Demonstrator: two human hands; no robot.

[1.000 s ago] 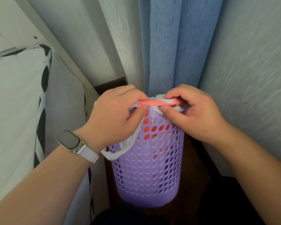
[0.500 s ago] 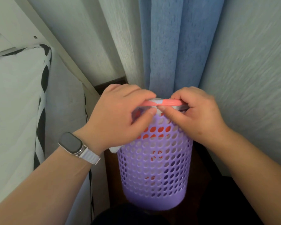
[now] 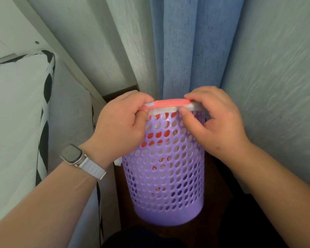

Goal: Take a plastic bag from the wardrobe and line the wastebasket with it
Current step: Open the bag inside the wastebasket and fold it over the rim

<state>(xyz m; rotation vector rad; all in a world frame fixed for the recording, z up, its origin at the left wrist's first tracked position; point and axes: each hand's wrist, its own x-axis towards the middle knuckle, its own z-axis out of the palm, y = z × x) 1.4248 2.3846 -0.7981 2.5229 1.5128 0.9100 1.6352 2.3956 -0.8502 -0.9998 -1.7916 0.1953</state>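
One step in hand: stretching the plastic bag (image 3: 164, 110) mouth over the wastebasket (image 3: 165, 176) rim, judging by the folded edge.
Next move: probably working that edge round the far rim evenly, without tearing it.
Basket place: beneath and between both hands.
Bag place: edge stretched between the hands, body inside, showing through the holes.
Left hand (image 3: 122, 126): pinching the edge.
Right hand (image 3: 217, 122): pinching the edge.

2 hands are counted: left hand (image 3: 120, 126) & right hand (image 3: 220, 122). 1 basket (image 3: 165, 176), 1 bag (image 3: 168, 104), 1 watch (image 3: 72, 154), 1 curtain (image 3: 186, 51) & 1 cushion (image 3: 16, 113) are seen.
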